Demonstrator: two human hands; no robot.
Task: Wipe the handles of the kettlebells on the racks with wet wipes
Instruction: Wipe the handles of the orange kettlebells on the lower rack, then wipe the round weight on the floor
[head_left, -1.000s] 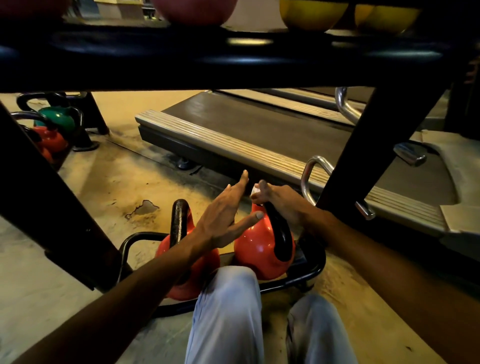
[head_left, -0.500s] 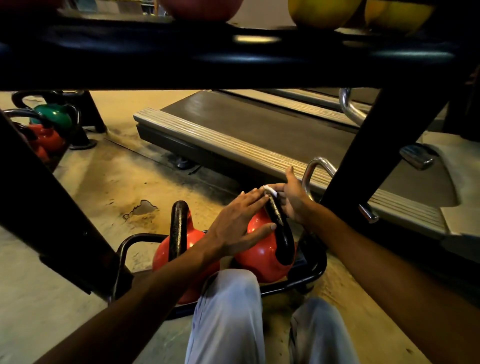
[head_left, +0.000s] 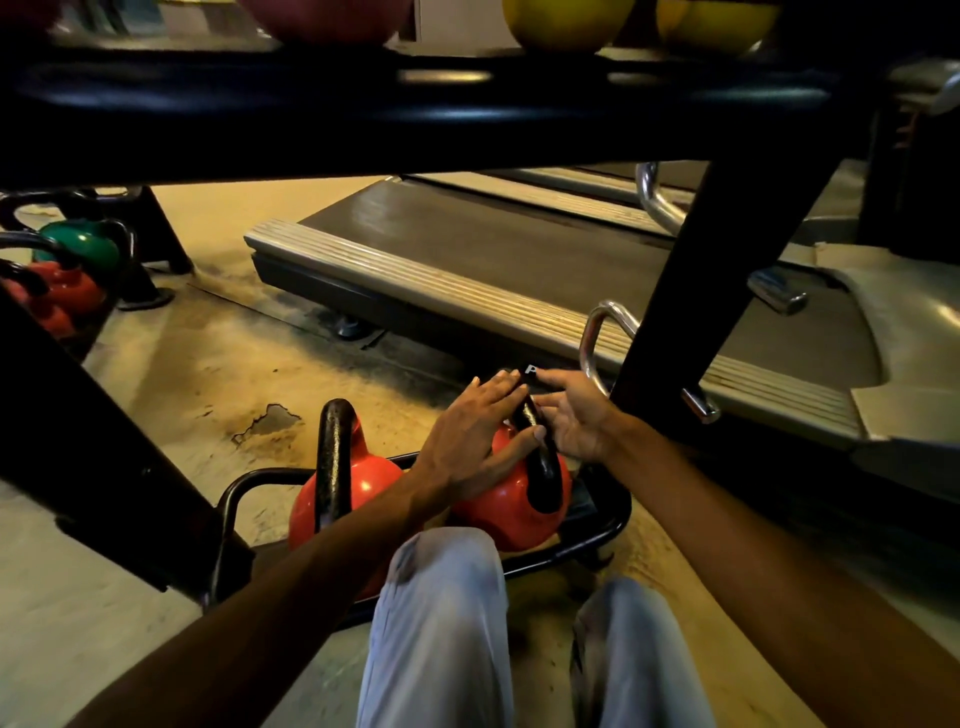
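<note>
While both hands cup the black handle of the right-hand red kettlebell on the low near rack | left hand flat, fingers spread | right hand pinching a white wipe at the handle top | step: wiping | next: probably down both sides, then the left kettlebell.

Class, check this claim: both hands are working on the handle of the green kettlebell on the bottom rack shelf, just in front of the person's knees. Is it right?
Not quite. The head view shows the left hand and right hand on the black handle of a red kettlebell. The green kettlebell sits untouched, far left.
</note>
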